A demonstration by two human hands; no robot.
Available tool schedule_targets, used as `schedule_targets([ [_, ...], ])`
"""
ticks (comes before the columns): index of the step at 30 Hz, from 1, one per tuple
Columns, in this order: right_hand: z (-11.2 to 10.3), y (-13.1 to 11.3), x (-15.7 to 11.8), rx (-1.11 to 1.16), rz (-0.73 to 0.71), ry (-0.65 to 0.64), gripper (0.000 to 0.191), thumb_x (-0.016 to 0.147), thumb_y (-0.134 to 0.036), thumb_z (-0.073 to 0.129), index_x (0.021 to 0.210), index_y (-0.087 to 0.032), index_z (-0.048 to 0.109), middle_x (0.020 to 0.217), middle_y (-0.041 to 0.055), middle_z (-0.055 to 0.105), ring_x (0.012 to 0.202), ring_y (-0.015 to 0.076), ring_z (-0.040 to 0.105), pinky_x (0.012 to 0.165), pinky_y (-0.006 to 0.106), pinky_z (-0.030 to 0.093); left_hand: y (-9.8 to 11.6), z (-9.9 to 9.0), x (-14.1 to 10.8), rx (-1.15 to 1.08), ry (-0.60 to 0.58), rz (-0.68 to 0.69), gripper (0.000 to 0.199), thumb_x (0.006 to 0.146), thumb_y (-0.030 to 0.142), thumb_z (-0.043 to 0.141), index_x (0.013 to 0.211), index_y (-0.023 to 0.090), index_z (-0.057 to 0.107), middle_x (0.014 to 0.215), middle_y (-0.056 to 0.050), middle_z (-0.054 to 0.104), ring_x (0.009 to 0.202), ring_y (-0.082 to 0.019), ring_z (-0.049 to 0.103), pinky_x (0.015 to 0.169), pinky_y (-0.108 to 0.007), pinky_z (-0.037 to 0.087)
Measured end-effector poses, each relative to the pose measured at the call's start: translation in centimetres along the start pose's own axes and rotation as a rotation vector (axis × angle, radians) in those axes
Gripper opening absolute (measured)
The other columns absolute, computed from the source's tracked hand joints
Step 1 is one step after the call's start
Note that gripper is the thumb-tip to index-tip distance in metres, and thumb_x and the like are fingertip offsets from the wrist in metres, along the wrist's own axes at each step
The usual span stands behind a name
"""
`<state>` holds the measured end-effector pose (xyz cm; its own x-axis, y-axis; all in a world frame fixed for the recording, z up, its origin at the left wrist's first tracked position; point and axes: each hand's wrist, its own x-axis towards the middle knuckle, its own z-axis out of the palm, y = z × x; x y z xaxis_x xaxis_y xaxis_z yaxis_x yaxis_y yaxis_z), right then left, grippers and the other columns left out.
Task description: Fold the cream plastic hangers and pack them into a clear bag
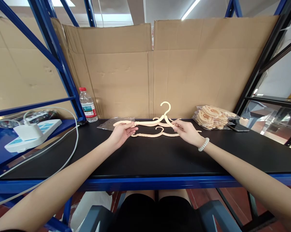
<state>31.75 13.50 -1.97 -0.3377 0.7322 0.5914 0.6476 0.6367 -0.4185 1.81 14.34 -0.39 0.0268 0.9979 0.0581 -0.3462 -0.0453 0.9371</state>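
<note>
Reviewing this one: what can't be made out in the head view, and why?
In the head view:
- Held hanger's right end: covered by the right hand.
- Front hanger on the table: partly behind that hand.
- Bag: piece count lost to overlap and creased film.
- Bottle: label print too small.
- White cable: cut off by the left edge.
</note>
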Motion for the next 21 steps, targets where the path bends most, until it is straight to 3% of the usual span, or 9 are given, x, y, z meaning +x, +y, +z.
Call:
schedule_targets([
  [6,-0.4,0.3,0.0,-0.112,0.006,-0.160,0.019,0.090,-0.025,0.043,0.090,-0.018,0.060,0.072,0.0015,0.062,0.062,0.0144,0.052,0.061,0.026,0.038,1.2,-0.8,0.6,-0.008,0.249,0.134,0.007,0.065,0.013,0.063,0.070,0.012,0.058,0.068,-0.001,0.062,0.045,-0.006,0.047,0.046,-0.018,0.040],
  [13,-0.3,-0.2,-0.1,-0.266,0.041,-0.360,0.014,0.087,-0.018,0.048,0.077,-0.018,0.059,0.066,0.0007,0.062,0.061,0.0142,0.053,0.061,0.026,0.035,0.8,-1.8,1.3,0.233,0.555,0.162,0.007,0.055,0.012,0.058,0.061,0.014,0.054,0.064,-0.001,0.057,0.052,-0.009,0.048,0.044,-0.019,0.032],
  [18,-0.2,0.1,-0.2,-0.370,0.021,-0.384,0.013,0.083,-0.019,0.053,0.073,-0.018,0.061,0.072,0.0036,0.066,0.072,0.0179,0.058,0.062,0.026,0.035,0.4,-1.6,1.1,0.315,0.524,0.174,0.006,0.054,0.010,0.058,0.053,0.015,0.055,0.062,-0.002,0.059,0.058,-0.012,0.049,0.051,-0.021,0.035],
  [21,-0.1,0.4,-0.2,-0.371,0.013,-0.393,0.014,0.082,-0.020,0.054,0.070,-0.018,0.061,0.075,0.0044,0.067,0.072,0.0178,0.059,0.061,0.026,0.036,0.0,-1.4,1.0,0.437,0.413,0.221,0.006,0.054,0.011,0.060,0.054,0.016,0.057,0.061,-0.002,0.060,0.061,-0.015,0.051,0.057,-0.024,0.039],
])
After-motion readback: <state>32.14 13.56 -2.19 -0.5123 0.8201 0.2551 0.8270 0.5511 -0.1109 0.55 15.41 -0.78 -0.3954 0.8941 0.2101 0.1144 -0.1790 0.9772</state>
